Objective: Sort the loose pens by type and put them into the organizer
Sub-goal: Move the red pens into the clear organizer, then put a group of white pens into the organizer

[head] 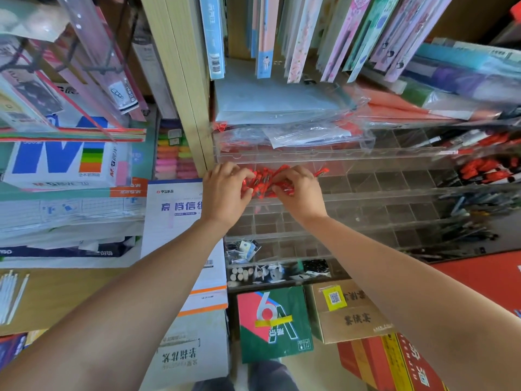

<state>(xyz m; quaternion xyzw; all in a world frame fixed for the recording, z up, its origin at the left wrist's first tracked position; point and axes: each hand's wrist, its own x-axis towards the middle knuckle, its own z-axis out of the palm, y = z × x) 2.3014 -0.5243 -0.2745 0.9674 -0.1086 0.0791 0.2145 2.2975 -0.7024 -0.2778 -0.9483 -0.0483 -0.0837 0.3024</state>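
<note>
Two hands meet over one bunch of red pens [262, 180] just above the centre of the frame. The left hand [225, 193] and the right hand [300, 193] both have their fingers curled in round the bunch, pinching it from either side. They are at the left end of the clear plastic organizer [394, 179]. The bunch sits in or right over a cell of an upper tier there, and I cannot tell whether it already rests on the cell's floor. As I read it, the sorting is partly done. Over at the right edge, some cells already hold other red pens [485, 170], and the tier below those holds darker pens [465, 204]. Most cells across the middle look unfilled, while the bottom tiers in the lower centre hold small odds and ends [245, 249]. This bunch has yet to be let go, and I cannot say from here how many loose pens are left to sort.
</note>
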